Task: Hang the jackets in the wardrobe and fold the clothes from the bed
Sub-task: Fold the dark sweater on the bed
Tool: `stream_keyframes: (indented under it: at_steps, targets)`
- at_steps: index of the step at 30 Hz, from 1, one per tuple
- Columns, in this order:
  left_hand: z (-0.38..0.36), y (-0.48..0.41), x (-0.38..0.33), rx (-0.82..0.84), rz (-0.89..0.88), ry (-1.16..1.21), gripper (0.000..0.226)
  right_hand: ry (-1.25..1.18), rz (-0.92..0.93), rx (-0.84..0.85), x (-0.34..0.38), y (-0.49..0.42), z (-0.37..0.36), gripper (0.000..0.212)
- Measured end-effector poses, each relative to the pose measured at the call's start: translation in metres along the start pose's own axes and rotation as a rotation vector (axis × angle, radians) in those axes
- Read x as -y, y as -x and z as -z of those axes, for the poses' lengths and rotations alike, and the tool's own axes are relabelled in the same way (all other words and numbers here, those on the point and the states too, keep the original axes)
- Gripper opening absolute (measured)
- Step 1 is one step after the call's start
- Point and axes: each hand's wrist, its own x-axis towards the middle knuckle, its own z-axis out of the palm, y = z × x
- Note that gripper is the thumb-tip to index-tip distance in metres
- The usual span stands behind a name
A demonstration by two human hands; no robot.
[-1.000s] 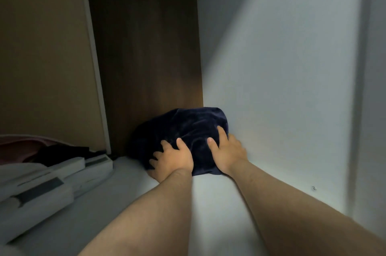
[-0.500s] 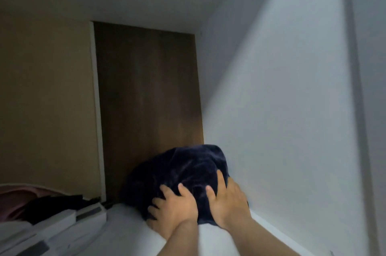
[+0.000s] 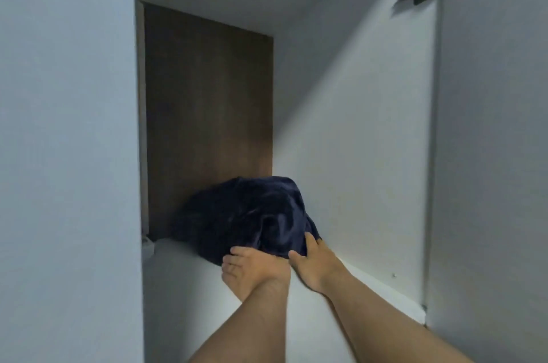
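Head view. A dark navy garment (image 3: 246, 214), bunched into a soft rounded mound with a velvety, creased surface, sits in the back right corner of a smooth white wardrobe shelf (image 3: 184, 288), touching the brown wood-grain back panel (image 3: 207, 110) and the white side wall (image 3: 355, 155). The right hand (image 3: 315, 266) lies flat against its near edge, fingers straight. The left hand (image 3: 256, 272) touches the lower hem; whether it pinches cloth cannot be told. The bundle looks light, limp and easily deformed, and is best handled with broad palm contact under and around it.

Forearms, both bare from wrist to lower frame edge; left hand (image 3: 255, 273) and right hand (image 3: 315, 267) were likewise bare.
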Motion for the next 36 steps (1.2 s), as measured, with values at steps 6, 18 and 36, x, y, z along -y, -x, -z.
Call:
stream_keyframes:
  at_steps: [6,18,36]
  targets:
    - [0.008,0.058,0.008,0.177,-0.38,0.121,0.067,-0.095,-0.072,-0.154,-0.02,0.091,0.034,0.041]
    - [0.043,0.167,0.071,0.398,-1.212,-0.06,0.034,-0.147,-0.163,-0.435,-0.041,0.293,0.0,0.037]
    - [0.005,0.267,0.186,0.863,-1.658,0.104,0.038,0.216,-0.693,-0.435,-0.035,0.587,-0.038,0.05]
